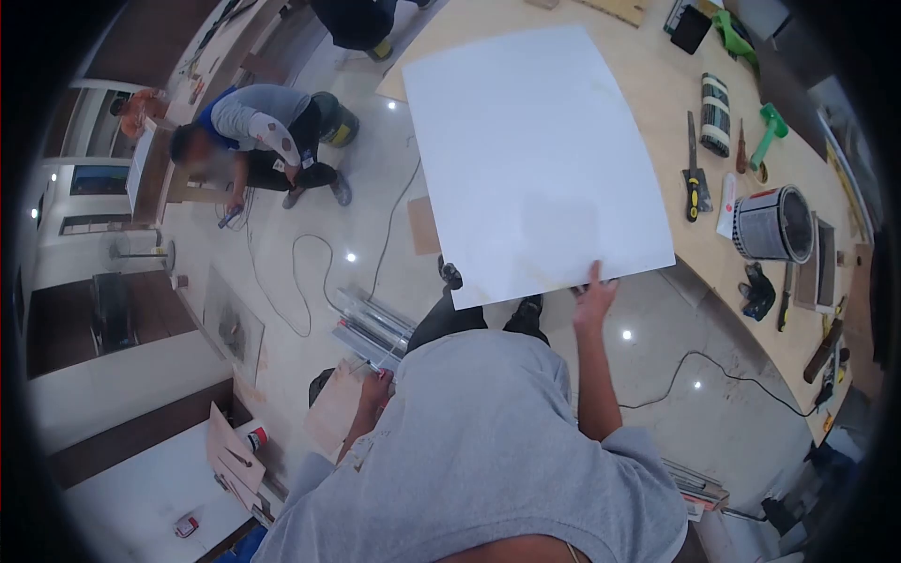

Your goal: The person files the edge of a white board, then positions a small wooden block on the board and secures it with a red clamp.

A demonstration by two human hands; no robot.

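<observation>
A large white sheet lies over the near side of the wooden worktable, its front edge jutting out toward me. My right hand grips that front edge, with a fingertip showing on top and the other fingers partly hidden at the rim. Low at my left side, my left hand is closed around something small with a reddish spot, too small to name. Just beyond it on the floor lie long metal strips, beside a brown board.
On the worktable are a paint can, a yellow-handled file, a green tool, a roll and a black glove. Cables cross the floor. A co-worker bends over at left, holding a tool.
</observation>
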